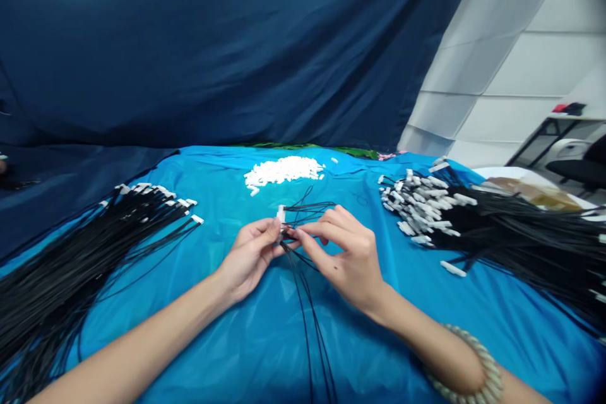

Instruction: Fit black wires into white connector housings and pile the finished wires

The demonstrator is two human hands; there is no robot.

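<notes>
My left hand (250, 255) pinches a small white connector (281, 214) between thumb and fingers at the middle of the table. My right hand (343, 252) pinches thin black wires (310, 303) just beside the connector, its fingertips touching those of the left hand. Several of these wires trail from the hands toward me over the blue cloth (265, 341), and a few loop out behind the hands. A beaded bracelet (478, 366) is on my right wrist.
A heap of loose white connectors (284, 170) lies at the back centre. On the left fans out a big bundle of black wires with white ends (95, 246). A larger pile of the same (473, 221) covers the right side. A dark blue curtain hangs behind.
</notes>
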